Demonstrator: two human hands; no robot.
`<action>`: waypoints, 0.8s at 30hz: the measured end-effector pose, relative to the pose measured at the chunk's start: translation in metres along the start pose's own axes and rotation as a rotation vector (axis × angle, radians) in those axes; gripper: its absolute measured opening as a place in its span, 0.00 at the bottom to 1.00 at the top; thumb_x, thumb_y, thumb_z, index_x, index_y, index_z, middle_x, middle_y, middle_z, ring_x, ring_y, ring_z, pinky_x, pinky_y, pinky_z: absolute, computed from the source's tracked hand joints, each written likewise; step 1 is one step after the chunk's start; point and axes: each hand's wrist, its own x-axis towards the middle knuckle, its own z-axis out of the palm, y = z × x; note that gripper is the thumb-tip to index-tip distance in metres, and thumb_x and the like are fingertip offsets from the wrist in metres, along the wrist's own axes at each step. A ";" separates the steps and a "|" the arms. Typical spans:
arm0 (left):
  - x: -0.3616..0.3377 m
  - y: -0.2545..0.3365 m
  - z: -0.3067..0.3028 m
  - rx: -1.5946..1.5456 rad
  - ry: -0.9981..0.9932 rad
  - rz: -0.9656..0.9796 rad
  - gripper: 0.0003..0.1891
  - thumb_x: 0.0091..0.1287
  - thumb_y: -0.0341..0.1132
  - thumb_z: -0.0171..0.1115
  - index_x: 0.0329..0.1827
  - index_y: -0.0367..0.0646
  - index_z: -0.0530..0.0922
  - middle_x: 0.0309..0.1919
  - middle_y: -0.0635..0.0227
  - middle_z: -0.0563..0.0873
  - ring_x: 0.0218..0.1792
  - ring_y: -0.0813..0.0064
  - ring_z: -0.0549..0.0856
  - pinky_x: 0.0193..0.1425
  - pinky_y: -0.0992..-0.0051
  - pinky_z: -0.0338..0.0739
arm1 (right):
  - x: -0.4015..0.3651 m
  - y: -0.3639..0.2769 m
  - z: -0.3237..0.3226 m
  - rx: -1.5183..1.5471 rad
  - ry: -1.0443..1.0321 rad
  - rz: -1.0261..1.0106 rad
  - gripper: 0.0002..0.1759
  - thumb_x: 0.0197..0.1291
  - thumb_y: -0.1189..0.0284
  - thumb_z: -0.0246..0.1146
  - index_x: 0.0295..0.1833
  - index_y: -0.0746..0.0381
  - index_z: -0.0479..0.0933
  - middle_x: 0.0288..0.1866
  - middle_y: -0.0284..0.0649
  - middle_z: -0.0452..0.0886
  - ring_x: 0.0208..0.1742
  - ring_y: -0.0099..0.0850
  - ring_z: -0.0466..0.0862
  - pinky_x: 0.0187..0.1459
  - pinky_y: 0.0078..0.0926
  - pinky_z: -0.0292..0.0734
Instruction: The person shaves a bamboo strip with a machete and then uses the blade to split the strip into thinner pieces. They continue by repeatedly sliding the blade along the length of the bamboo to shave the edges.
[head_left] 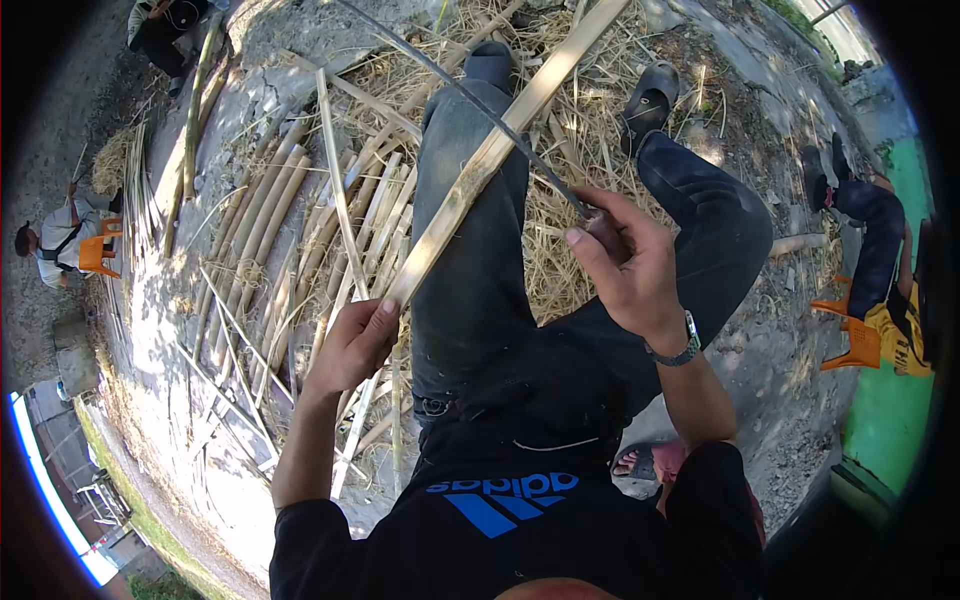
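Observation:
My left hand [352, 345] is closed round the lower end of a long, pale split bamboo strip [535, 102], which slants up to the right over my legs. My right hand [632, 262] grips the dark handle of a knife [440, 72] with a long, narrow blade. That blade runs up to the left and crosses the strip in this view, close to its middle. Behind both lies straw-like bamboo shavings [560, 240] spread on the ground between my feet.
Cut bamboo poles [268, 215] and split lengths [340, 180] lie in a pile to the left. People sit at the left on an orange chair [98, 250], at the upper left, and at the right on another orange chair [850, 340]. A sandalled foot [635, 463] shows beside me.

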 end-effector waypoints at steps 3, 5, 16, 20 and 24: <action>0.000 0.005 0.007 0.096 0.052 0.051 0.29 0.83 0.55 0.52 0.27 0.40 0.75 0.16 0.78 0.70 0.19 0.87 0.67 0.24 0.76 0.61 | -0.001 0.003 0.007 0.002 -0.010 -0.036 0.18 0.69 0.68 0.69 0.55 0.70 0.81 0.26 0.31 0.80 0.28 0.16 0.78 0.31 0.22 0.72; 0.000 0.003 0.010 0.142 0.109 0.082 0.29 0.83 0.54 0.53 0.27 0.38 0.75 0.15 0.77 0.70 0.19 0.86 0.67 0.24 0.75 0.62 | 0.003 0.011 0.003 -0.019 -0.031 0.029 0.16 0.70 0.66 0.68 0.51 0.69 0.80 0.24 0.33 0.79 0.26 0.18 0.78 0.30 0.24 0.72; 0.015 -0.003 0.009 0.459 0.450 0.297 0.27 0.81 0.49 0.59 0.28 0.33 0.75 0.15 0.65 0.72 0.21 0.78 0.66 0.25 0.67 0.64 | 0.026 0.018 -0.014 -0.160 0.007 0.095 0.17 0.72 0.62 0.65 0.39 0.67 0.77 0.20 0.37 0.77 0.20 0.25 0.75 0.26 0.29 0.69; 0.021 0.009 0.010 0.487 0.506 0.288 0.27 0.80 0.50 0.61 0.27 0.34 0.75 0.14 0.64 0.70 0.21 0.78 0.66 0.25 0.67 0.64 | 0.050 0.006 -0.018 -0.361 0.217 0.058 0.17 0.72 0.62 0.66 0.40 0.67 0.77 0.19 0.37 0.77 0.19 0.25 0.75 0.26 0.31 0.69; 0.033 0.010 0.022 0.434 0.512 0.353 0.28 0.80 0.50 0.61 0.27 0.34 0.75 0.14 0.62 0.69 0.20 0.77 0.66 0.25 0.66 0.65 | 0.033 0.018 0.021 -0.303 0.226 -0.004 0.17 0.73 0.62 0.66 0.41 0.67 0.78 0.18 0.40 0.77 0.16 0.30 0.74 0.23 0.32 0.68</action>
